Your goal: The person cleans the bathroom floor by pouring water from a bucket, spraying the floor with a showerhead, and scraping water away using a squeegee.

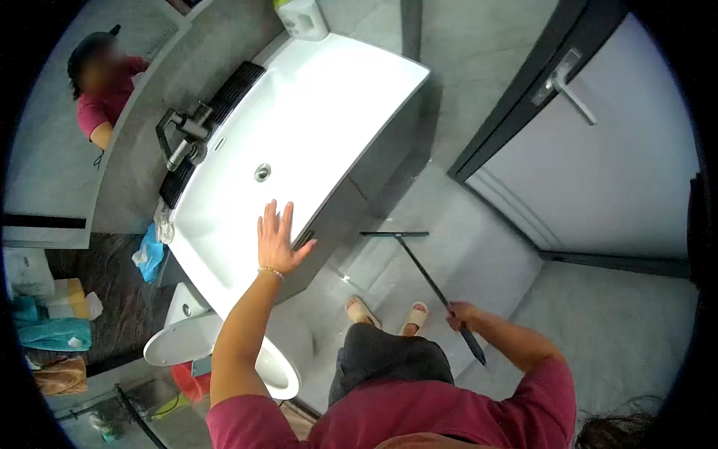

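Note:
My left hand [277, 241] is open, fingers spread, over the front edge of the white sink [329, 90]; whether it presses on the rim I cannot tell. A beaded bracelet [271, 272] circles that wrist. My right hand [462, 316] is wrapped round the dark handle of a floor squeegee [423, 275]. Its wide, thin blade [395, 234] rests on the grey tiled floor, ahead of my feet. Beyond my left fingertips is the round drain [262, 172], and a dark faucet [187, 135] stands at the back of the sink.
On my right is a white door [598, 165] with a lever handle [572, 90]. The toilet [280, 370], its lid raised, stands close on my left. A blue tissue pack [149, 253] lies beside the sink. A white bottle [305, 19] sits at its far corner. Towels [56, 335] hang at far left.

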Demonstrator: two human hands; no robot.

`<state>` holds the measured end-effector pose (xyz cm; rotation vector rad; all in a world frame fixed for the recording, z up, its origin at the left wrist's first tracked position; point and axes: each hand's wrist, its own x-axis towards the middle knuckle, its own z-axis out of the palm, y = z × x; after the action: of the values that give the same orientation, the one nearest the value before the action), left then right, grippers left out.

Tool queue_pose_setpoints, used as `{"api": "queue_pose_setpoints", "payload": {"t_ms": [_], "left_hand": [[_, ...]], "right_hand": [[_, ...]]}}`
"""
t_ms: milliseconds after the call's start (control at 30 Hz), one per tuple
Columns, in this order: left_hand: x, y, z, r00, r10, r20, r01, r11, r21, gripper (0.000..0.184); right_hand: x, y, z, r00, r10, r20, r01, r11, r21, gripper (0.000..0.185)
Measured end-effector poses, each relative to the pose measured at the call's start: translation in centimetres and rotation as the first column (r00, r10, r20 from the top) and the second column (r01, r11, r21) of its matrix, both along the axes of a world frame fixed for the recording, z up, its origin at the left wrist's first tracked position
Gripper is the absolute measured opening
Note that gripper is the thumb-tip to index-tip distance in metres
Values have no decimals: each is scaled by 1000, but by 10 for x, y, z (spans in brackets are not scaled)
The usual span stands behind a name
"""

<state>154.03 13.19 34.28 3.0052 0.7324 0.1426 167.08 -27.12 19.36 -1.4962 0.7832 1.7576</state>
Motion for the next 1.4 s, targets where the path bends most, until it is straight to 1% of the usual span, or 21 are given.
{"api": "queue_pose_setpoints", "payload": {"t_ms": [33,100,133,167,200,300,433,500,633,667,900,967,1033,1100,1167,1200,1233,1267,1333,1367,1400], "left_hand": [[0,-4,3,999,-23,31,24,1000,-5,82],[-3,-9,7,990,-76,119,77,997,2,76],[-5,-9,6,987,-69,144,74,997,-32,75],[-4,-9,5,982,-75,172,85,995,-51,74],[0,-8,5,985,-79,154,88,995,-56,74],[-5,-3,3,982,-76,172,98,988,-121,73],[4,-6,16,983,-63,172,96,977,-190,72],[3,-2,15,979,-55,197,100,969,-225,70],[11,5,21,988,-12,151,50,968,-247,70],[14,8,22,988,-4,153,49,956,-290,70],[15,23,12,986,29,161,52,876,-480,66],[13,25,7,972,162,169,-46,840,-541,64],[21,28,11,959,198,202,-59,839,-541,62],[26,25,16,942,273,194,-135,840,-525,59],[24,24,14,930,327,169,-178,800,-573,58],[25,24,16,926,335,175,-190,812,-551,57],[25,23,16,919,348,185,-206,825,-527,56],[24,21,15,909,365,199,-216,823,-525,56],[21,24,14,898,377,227,-208,819,-535,53],[19,25,11,888,392,242,-221,823,-523,53],[19,26,10,896,365,252,-202,841,-502,52]], "right_hand": [[14,-2,-15,960,-228,-164,212,971,-114,19],[44,11,-34,971,-225,-77,233,964,127,22],[65,43,5,965,-251,-79,257,963,84,21],[84,42,-28,597,-534,-599,643,765,-41,18],[92,70,-3,979,-172,112,142,961,238,14],[139,98,-56,766,-610,-202,640,749,168,8],[216,137,-21,502,-807,-311,844,536,-31,9],[254,151,-22,506,-815,-283,862,467,196,13],[344,218,-6,397,-912,-101,900,366,238,21],[378,226,-37,395,-893,-217,901,331,281,22],[429,298,-33,515,-847,132,723,512,464,32],[410,309,15,530,-779,336,636,627,450,31],[404,310,32,-136,-355,925,382,843,380,24],[355,352,125,-408,-520,751,46,809,585,18],[340,413,172,-198,-557,807,-361,807,468,28],[341,456,176,-271,-570,776,-550,753,362,36],[338,495,193,-159,-548,821,-570,730,377,49],[348,536,178,-235,-445,865,-540,799,264,63],[360,601,171,11,-355,935,-586,755,294,67],[354,618,175,-141,-239,961,-487,862,143,64],[350,628,181,-79,-245,966,-410,891,192,61]]}}
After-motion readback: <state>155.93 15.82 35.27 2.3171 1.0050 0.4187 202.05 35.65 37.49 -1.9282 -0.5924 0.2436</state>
